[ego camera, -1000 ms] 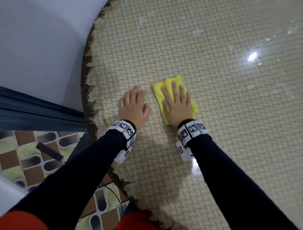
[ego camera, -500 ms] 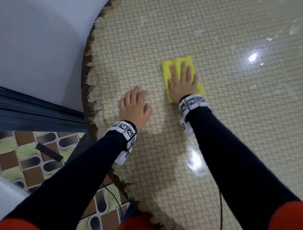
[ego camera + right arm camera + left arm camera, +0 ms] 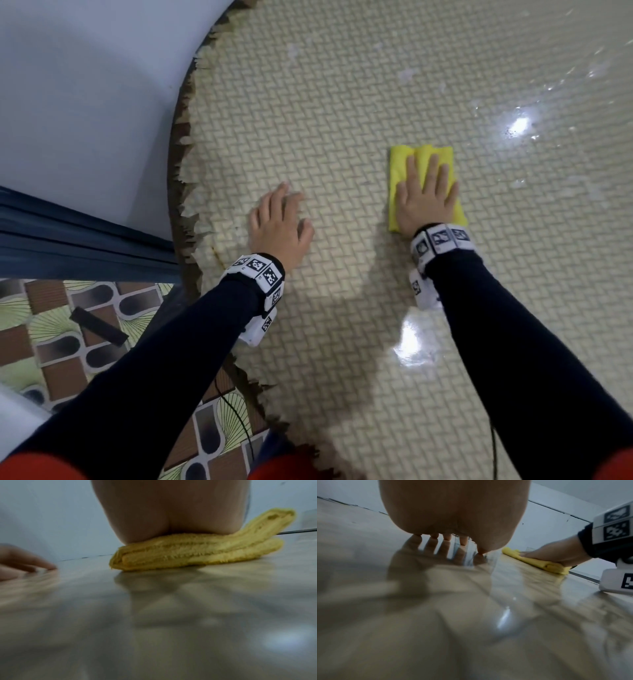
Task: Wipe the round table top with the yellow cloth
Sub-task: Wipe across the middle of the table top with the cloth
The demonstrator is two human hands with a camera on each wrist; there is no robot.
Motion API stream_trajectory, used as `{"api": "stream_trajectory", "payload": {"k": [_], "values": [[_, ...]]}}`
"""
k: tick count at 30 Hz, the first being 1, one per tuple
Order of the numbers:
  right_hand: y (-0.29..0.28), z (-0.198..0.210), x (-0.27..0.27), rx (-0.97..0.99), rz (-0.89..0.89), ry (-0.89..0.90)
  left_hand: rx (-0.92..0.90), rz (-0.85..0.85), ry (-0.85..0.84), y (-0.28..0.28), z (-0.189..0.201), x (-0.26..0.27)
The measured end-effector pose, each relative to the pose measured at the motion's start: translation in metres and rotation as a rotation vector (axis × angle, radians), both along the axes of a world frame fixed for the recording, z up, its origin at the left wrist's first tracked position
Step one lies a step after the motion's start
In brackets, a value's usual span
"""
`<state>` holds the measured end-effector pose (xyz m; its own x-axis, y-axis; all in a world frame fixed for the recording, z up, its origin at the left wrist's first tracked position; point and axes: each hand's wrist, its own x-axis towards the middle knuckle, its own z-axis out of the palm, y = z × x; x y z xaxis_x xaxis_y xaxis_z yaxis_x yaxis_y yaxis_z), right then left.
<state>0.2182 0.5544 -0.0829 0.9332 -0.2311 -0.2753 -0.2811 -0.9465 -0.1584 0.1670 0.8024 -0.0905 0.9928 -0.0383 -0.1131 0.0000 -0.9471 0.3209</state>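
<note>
The folded yellow cloth [image 3: 399, 171] lies on the round table top [image 3: 342, 102], a beige woven-pattern surface under a glossy sheet. My right hand [image 3: 424, 195] lies flat on the cloth with straight fingers, pressing it down. In the right wrist view the palm [image 3: 171, 513] sits on the folded cloth [image 3: 197, 550]. My left hand [image 3: 279, 226] rests flat on the table to the left of the cloth, holding nothing. The left wrist view has its fingertips [image 3: 434, 536] touching the glossy top, with the cloth [image 3: 537, 562] under the right hand [image 3: 553, 555] at the right.
The table's ragged brown edge [image 3: 183, 171] curves along the left. Beyond it stand a pale wall [image 3: 85, 102] and a patterned floor [image 3: 51, 325] with a dark strip [image 3: 97, 325] on it. Wet glare spots [image 3: 519, 125] shine at the right.
My right hand has slid the yellow cloth away from the left hand, first forward and then to the right. The left hand has stayed in place.
</note>
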Motion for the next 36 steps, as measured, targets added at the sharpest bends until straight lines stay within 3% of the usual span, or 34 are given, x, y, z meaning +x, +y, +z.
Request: {"api": "stream_trajectory", "payload": {"k": [2, 5, 9, 11, 14, 17, 21, 25, 28, 31, 33, 36], "values": [[0.032, -0.004, -0.003, 0.018, 0.158, 0.005, 0.002, -0.002, 0.004, 0.0, 0.001, 0.0], [0.055, -0.004, -0.062, 0.007, 0.366, -0.059, -0.009, -0.002, 0.0, 0.0, 0.003, 0.002], [0.021, 0.002, -0.12, 0.007, 0.382, -0.051, -0.053, 0.013, 0.009, 0.0, 0.005, 0.004], [-0.001, 0.003, -0.098, 0.01, 0.238, 0.011, -0.06, 0.025, -0.02, 0.003, 0.009, 0.005], [0.001, 0.005, -0.021, 0.015, 0.018, 0.014, -0.029, 0.036, -0.041, 0.015, 0.013, 0.011], [0.049, 0.002, 0.038, 0.047, 0.053, 0.025, 0.006, 0.077, -0.037, 0.03, 0.012, 0.015], [0.114, -0.003, 0.001, 0.074, 0.401, 0.001, 0.006, 0.141, -0.03, 0.041, 0.005, 0.015], [0.088, -0.002, -0.094, 0.078, 0.535, -0.059, -0.005, 0.171, -0.048, 0.04, 0.001, 0.013], [0.031, -0.003, -0.098, 0.039, 0.431, -0.022, 0.0, 0.171, -0.037, 0.039, -0.002, 0.012], [0.006, -0.001, -0.04, -0.001, 0.184, 0.012, 0.007, 0.156, -0.043, 0.041, -0.001, 0.011], [0.022, -0.001, -0.001, 0.002, 0.087, 0.02, 0.006, 0.143, -0.044, 0.042, 0.0, 0.011], [0.075, -0.008, 0.004, 0.023, 0.21, 0.018, -0.001, 0.12, -0.043, 0.043, 0.002, 0.011]]}}
